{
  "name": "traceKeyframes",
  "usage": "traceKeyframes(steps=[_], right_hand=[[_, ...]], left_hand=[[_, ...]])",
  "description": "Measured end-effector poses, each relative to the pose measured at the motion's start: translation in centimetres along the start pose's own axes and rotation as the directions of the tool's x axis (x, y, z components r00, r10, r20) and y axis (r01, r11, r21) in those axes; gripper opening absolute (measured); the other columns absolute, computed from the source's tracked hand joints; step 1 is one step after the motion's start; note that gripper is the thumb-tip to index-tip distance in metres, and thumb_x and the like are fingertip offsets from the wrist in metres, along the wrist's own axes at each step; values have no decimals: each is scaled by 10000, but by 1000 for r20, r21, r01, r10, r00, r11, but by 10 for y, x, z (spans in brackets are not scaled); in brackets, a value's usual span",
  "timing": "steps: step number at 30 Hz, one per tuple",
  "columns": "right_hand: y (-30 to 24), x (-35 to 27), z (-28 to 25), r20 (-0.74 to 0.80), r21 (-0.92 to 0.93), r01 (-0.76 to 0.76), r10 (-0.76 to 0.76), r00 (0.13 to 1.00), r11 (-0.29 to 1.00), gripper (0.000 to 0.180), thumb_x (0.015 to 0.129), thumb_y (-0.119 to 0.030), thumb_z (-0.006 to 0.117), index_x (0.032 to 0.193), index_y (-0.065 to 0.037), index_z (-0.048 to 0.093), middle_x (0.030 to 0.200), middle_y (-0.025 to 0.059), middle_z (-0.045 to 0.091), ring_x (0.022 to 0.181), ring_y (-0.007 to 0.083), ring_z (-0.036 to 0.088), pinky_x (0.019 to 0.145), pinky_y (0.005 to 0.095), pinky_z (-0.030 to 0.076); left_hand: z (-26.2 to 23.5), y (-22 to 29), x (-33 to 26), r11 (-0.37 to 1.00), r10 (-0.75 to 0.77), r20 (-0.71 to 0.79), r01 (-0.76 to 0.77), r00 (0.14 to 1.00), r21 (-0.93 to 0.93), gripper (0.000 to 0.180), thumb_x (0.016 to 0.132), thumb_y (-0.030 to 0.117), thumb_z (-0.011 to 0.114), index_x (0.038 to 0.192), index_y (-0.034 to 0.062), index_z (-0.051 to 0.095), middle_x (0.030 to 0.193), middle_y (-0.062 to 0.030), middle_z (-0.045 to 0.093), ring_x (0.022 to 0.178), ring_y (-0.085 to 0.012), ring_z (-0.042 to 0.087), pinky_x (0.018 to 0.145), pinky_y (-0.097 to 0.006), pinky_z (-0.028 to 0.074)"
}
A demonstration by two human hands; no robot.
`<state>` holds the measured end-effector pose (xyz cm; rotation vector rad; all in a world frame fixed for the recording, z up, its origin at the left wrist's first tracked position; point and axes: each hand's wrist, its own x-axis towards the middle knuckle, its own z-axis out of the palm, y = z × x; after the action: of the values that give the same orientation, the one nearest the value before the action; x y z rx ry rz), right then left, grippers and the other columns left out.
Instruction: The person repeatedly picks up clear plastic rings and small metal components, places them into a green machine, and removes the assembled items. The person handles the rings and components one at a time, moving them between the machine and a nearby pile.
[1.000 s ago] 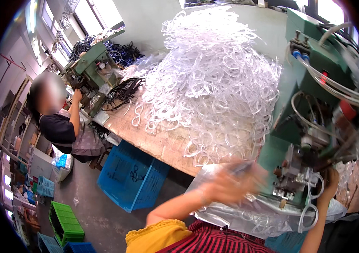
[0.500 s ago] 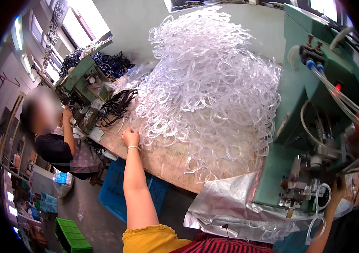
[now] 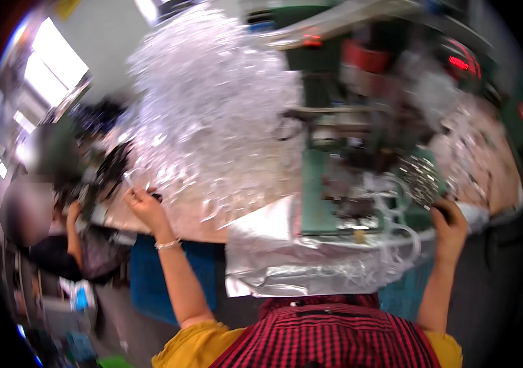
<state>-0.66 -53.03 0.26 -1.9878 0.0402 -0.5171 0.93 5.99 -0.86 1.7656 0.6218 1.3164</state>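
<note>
My left hand (image 3: pixel 145 207) is over the left part of the bench, fingers drawn together beside the near edge of a big heap of clear plastic loops (image 3: pixel 212 110). A pale strip and a small dark spot show at its fingertips, too blurred to name. My right hand (image 3: pixel 450 226) has its fingers curled at the bench's front edge, beside a pile of small shiny metal pieces (image 3: pixel 420 179); what it holds, if anything, is hidden. Left of it, clear loops (image 3: pixel 396 230) hang at the front of a green machine (image 3: pixel 318 205).
Black strips (image 3: pixel 113 165) lie at the bench's left end, where a co-worker (image 3: pixel 53 245) sits. Silver sheeting (image 3: pixel 267 264) drapes over the front edge. A blue crate (image 3: pixel 169 276) stands below. Red lit digits (image 3: pixel 458 63) glow at the upper right.
The view has swung right, bringing my right hand, the metal pieces and the machine's front into fuller sight. My left hand stays near the heap's left edge, its fingers now reaching farther left.
</note>
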Motion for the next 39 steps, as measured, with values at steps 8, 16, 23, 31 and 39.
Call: traceKeyframes(steps=[8, 16, 23, 31, 39], right_hand=[[-71, 58, 77, 201, 400, -40, -46, 978, 916, 402, 737, -31, 673, 1113, 22, 540, 867, 89, 672, 823, 163, 644, 786, 287, 488], [-78, 53, 80, 379, 649, -252, -17, 925, 718, 470, 740, 21, 681, 1178, 18, 510, 873, 43, 624, 807, 114, 599, 730, 241, 472], [-98, 24, 73, 309, 644, -214, 5, 951, 735, 592, 793, -6, 668, 1330, 32, 422, 1222, 123, 577, 1066, 182, 583, 924, 316, 456], [22, -3, 2, -118, -639, -46, -38, 992, 768, 339, 697, -130, 747, 1013, -60, 646, 993, 105, 606, 1002, 314, 530, 815, 441, 438], [29, 46, 31, -166, -471, 252, -365, 916, 846, 126, 725, -76, 722, 822, -44, 648, 844, 114, 634, 840, 305, 581, 765, 392, 452]], left_hand=[[92, 82, -125, 808, -149, 573, 433, 806, -398, 159, 941, 131, 563, 1007, 54, 440, 821, -101, 596, 593, -162, 603, 497, -246, 489], [89, 220, -156, 601, 496, 423, 52, 758, -798, 117, 957, 75, 515, 1045, 34, 450, 958, -99, 553, 736, -175, 609, 653, -270, 547], [107, 252, -167, 490, 571, 319, -3, 756, -872, 120, 934, 21, 514, 1040, 9, 459, 899, -99, 575, 809, -152, 579, 740, -291, 488], [103, 234, -211, 134, 990, 140, -576, 35, -806, 220, 724, 20, 723, 802, 52, 520, 1006, -135, 683, 744, -245, 668, 548, -308, 546], [116, 224, -215, 75, 986, 154, -636, -70, -768, 198, 697, 119, 677, 835, 101, 538, 1035, -73, 671, 723, -174, 583, 667, -303, 563]])
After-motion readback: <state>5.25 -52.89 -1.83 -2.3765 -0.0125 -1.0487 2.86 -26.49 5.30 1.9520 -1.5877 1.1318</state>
